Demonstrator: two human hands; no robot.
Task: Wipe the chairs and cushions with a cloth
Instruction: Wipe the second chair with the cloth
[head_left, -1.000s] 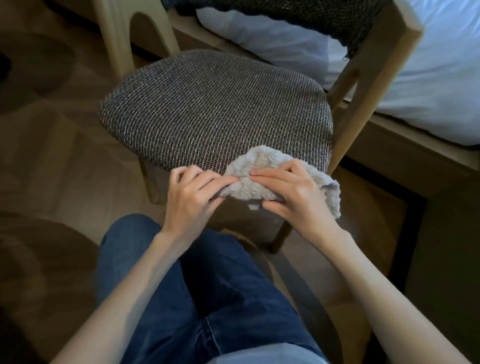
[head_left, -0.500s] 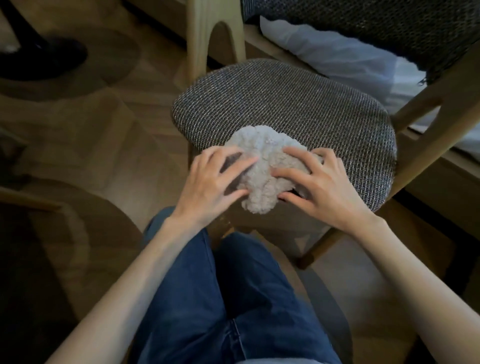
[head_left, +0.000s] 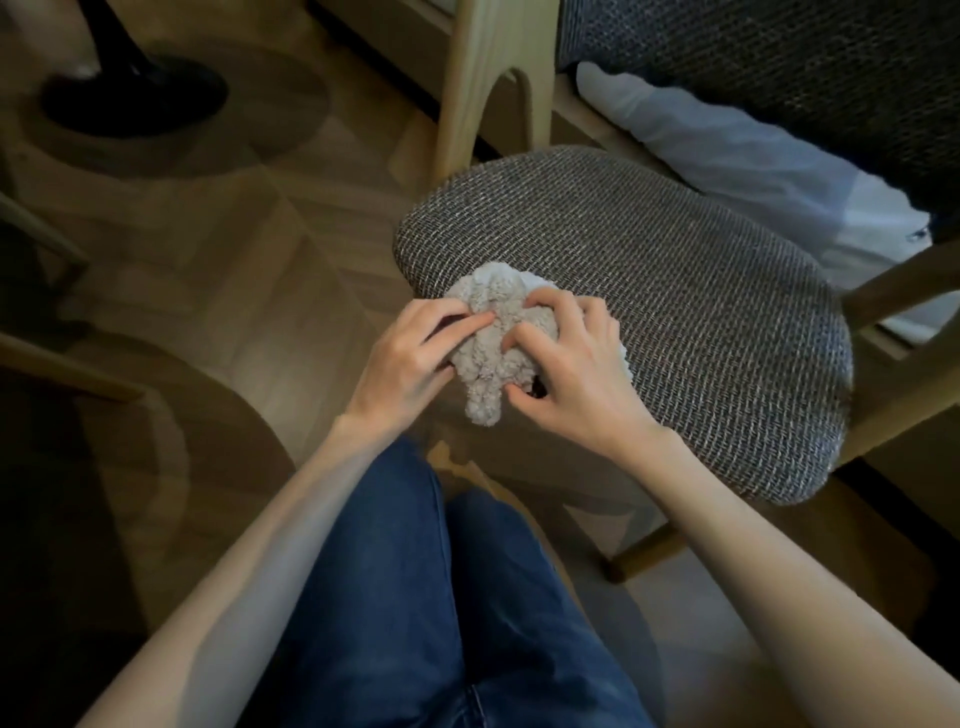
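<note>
Both bare forearms come up from the bottom corners and meet over the cloth (head_left: 493, 345). The left hand (head_left: 410, 358) sits knuckles-up with a fairly straight wrist. Its fingers are curled in, one lying flatter across the fluffy top, and they've got the left side of the cloth bunched in their grip. The right hand (head_left: 576, 384) is more clawed, with the fingers bent hard, the tips dug into the top and right side of the cloth, and the thumb hooked in at the lower edge.

So the cloth is squeezed right between the two sets of fingers, scrunched into a pale grey lump. It's on the near-left edge of the seat cushion (head_left: 675, 291), with a bit drooping off the edge below the thumb. The woven cushion spreads out beyond and to the right of the right fingers.

Hard-to-see stuff:
- The right palm covers that side of the cloth, so only a thin pale rim peeks out past the little finger.
- I can't make out the left thumb.
- The backrest (head_left: 779, 67), up and right of the fingertips, is cut off at the top.
- The wooden frame (head_left: 488, 88) runs out of view too.

White bedding (head_left: 727, 150) shows behind the seat. There are jeans (head_left: 415, 597) below the wrists and wood floor (head_left: 234, 249) left of the left fingers. A dark blurry base (head_left: 135, 96) sits top left, no idea what it belongs to.
</note>
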